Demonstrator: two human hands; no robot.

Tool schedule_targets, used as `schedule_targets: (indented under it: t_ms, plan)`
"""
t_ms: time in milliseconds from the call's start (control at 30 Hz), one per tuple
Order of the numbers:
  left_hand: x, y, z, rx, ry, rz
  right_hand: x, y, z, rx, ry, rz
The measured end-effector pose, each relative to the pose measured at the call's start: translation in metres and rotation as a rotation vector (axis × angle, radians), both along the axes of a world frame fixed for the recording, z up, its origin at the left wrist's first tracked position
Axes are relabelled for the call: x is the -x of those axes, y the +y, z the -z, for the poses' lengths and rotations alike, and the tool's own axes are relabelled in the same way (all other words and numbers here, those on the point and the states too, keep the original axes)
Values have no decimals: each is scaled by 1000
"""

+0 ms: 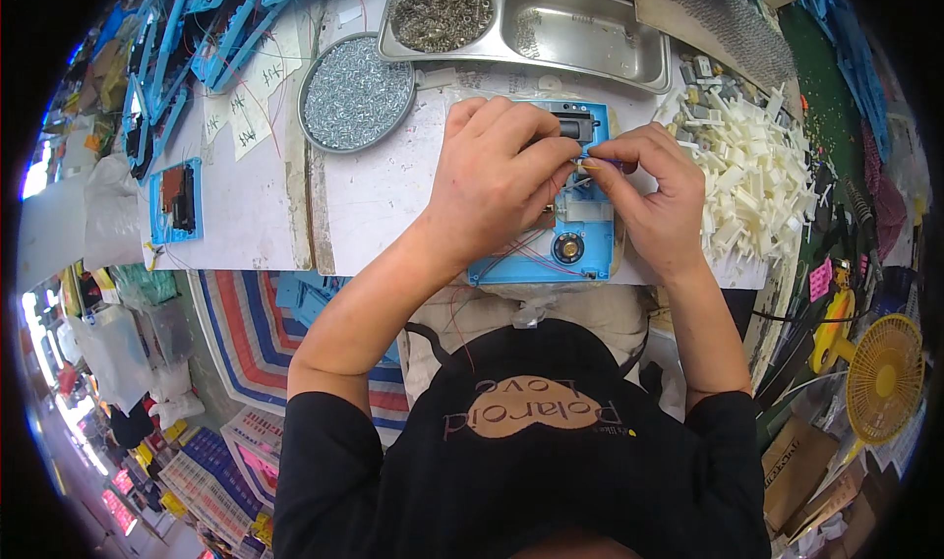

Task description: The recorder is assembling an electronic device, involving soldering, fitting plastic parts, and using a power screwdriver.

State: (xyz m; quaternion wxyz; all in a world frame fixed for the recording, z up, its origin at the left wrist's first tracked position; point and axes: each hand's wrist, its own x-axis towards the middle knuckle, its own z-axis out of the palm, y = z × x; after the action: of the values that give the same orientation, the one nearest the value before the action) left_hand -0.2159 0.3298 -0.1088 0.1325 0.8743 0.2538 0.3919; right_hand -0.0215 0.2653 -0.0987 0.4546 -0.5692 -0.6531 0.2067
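Note:
A blue plastic casing [597, 249] lies on the table in front of me, with a round brass-coloured part [568, 248], thin red wires and a black part [578, 126] inside it. My left hand [501, 166] reaches over its left side, fingers curled and thumb and forefinger pinched. From the right, my right hand [654, 190] meets it, thumb and forefinger also closed in a pinch. Between the two sets of fingertips is a small pale piece [582, 169], mostly covered by the fingers. What exactly each hand grips is too small to make out.
A round dish of small screws [358, 92] stands at the left, behind it blue casings [162, 77]. A metal tray [590, 43] with springs sits at the back. White plastic pieces [752, 166] are heaped at the right. Another small blue casing [177, 200] lies far left.

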Motion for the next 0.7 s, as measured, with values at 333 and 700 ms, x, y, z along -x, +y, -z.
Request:
schedule_targets:
  t_ms: [333, 700]
  plan:
    - [-3, 4, 0, 143, -66, -5, -5, 0, 0, -41, -16, -73]
    - [3, 25, -20, 232, 85, 234, -16, 0, -5, -298, -271, -277]
